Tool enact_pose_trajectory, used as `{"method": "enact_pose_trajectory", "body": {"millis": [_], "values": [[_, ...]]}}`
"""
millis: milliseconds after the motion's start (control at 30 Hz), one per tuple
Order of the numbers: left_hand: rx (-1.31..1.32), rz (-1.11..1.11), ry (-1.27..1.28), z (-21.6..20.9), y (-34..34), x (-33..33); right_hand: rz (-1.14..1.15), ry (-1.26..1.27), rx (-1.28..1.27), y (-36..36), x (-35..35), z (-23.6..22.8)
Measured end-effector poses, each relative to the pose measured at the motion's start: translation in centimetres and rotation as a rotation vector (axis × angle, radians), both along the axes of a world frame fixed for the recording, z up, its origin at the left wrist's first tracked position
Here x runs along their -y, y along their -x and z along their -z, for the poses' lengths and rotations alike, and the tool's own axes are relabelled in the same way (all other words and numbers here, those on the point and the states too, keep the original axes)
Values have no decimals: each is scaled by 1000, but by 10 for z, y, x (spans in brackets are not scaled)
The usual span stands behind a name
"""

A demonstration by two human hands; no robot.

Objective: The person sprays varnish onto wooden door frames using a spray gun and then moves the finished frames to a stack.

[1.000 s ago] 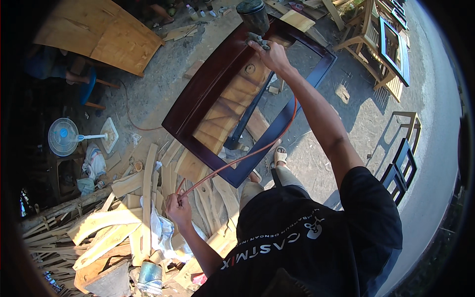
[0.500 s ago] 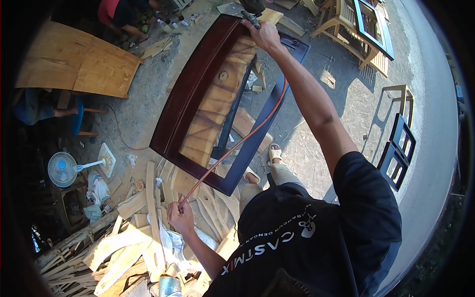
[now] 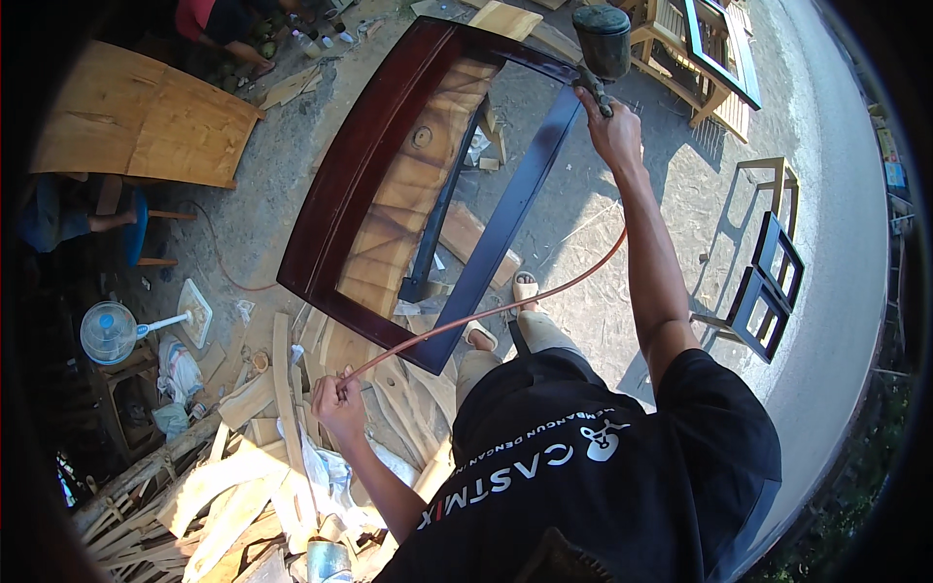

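Observation:
A spray gun (image 3: 601,49) with a dark cup on top is gripped in my right hand (image 3: 614,136), at the far right corner of the dark wooden frame (image 3: 340,185). The frame has a broad reddish-brown side at the left and thinner, blacker bars around its opening. My left hand (image 3: 338,403) is closed around a reddish-brown air hose (image 3: 466,319), low at the left. From there the hose runs in a loose curve over the frame's near corner and up to my right wrist.
Wood offcuts (image 3: 243,486) pile up at the lower left, by a fan (image 3: 109,332). A plywood-topped table (image 3: 146,117) stands at the far left, with people nearby. Smaller dark frames (image 3: 763,301) lean at the right, beside the road (image 3: 846,291). A wooden stand (image 3: 671,58) holds another frame.
My right hand has swung right with the spray gun, from above the frame's far edge to its far right corner. The hose now bows out to the right. My left hand stays low.

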State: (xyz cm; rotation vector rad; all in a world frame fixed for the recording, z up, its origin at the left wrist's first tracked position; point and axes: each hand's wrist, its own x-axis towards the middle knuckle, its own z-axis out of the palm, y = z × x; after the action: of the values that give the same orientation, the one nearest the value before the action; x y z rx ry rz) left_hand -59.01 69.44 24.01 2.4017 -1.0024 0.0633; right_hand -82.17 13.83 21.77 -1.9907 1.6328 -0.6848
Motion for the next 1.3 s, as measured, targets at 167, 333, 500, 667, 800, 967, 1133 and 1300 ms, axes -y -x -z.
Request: {"method": "enact_pose_trajectory", "body": {"millis": [167, 333, 500, 667, 800, 967, 1133, 1300], "values": [[14, -5, -18, -6, 2, 2, -93, -53, 74, -26, -5, -2], [34, -28, -40, -10, 12, -1, -179, -1, 121, -67, 3, 5], [73, -58, -7, -7, 25, -5, -98, 40, 66, -57, 7, 10], [22, -49, -12, -7, 34, 2, 8, 17, 20, 10, 5, 4], [19, 9, -36, -5, 36, 8, 58, 33, -13, 59, -8, -1], [26, 67, -38, -1, 41, 17, 8, -136, 96, 99, -26, -23], [0, 43, -53, -2, 52, 17, -86, -295, 164, 122, -74, -32], [8, 26, -50, 2, 67, 12, -243, -404, 145, 136, -118, -43]]}}
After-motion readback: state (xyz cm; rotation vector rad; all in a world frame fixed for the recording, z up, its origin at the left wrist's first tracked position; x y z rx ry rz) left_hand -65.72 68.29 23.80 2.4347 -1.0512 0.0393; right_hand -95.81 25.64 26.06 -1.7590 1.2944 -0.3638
